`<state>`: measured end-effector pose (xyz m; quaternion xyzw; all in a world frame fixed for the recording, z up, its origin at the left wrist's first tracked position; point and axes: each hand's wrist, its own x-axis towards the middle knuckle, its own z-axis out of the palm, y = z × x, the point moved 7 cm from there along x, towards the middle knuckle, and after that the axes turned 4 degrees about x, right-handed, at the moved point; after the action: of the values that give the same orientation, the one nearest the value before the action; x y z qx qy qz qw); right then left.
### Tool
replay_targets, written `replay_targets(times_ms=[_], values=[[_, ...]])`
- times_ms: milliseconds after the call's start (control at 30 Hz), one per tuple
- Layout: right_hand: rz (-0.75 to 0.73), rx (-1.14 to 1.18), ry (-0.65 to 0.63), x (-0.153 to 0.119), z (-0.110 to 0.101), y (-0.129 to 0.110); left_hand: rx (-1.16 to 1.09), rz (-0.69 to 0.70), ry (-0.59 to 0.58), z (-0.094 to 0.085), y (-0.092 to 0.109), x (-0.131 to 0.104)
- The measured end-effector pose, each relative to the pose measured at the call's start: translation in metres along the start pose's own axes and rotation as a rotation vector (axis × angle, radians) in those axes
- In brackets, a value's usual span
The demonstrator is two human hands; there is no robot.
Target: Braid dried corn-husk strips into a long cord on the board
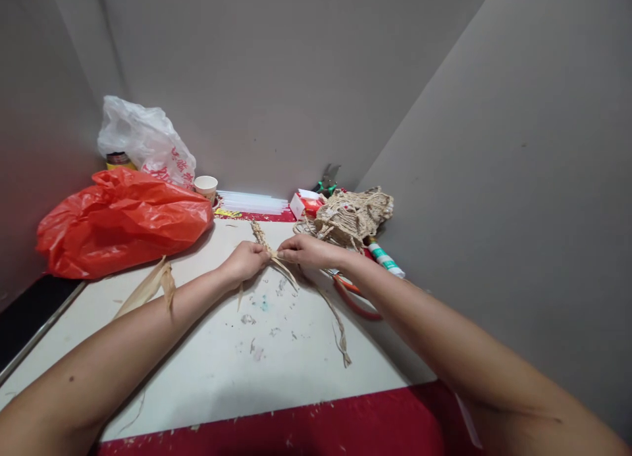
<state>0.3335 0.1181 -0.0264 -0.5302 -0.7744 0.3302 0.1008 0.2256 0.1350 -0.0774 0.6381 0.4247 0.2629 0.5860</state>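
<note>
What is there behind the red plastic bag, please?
Behind the red plastic bag, a whitish plastic bag with red print and the upper part of a dark and yellow container show. Their lower parts, and anything else directly behind it, are covered.

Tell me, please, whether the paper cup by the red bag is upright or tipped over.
Upright: the paper cup shows its round rim on top, its wall below.

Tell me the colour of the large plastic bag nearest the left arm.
Red, seen in the head view.
</note>
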Motion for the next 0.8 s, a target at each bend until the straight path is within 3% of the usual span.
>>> replay_targets(times_ms=[233,467,667,800], values=[[-0.035,-0.119,-0.122,0.013,-0.001,0.003,0.106,-0.019,-0.046,-0.005,0.007,-0.002],[0.009,-0.169,-0.118,0.016,0.003,-0.003,0.157,0.008,-0.054,-0.006,0.006,0.000],[-0.051,-0.195,-0.142,0.014,0.011,0.005,0.153,0.017,-0.064,-0.004,0.007,0.001],[-0.077,-0.334,-0.108,0.012,0.012,0.002,0.162,0.034,-0.086,-0.003,0.007,0.002]])
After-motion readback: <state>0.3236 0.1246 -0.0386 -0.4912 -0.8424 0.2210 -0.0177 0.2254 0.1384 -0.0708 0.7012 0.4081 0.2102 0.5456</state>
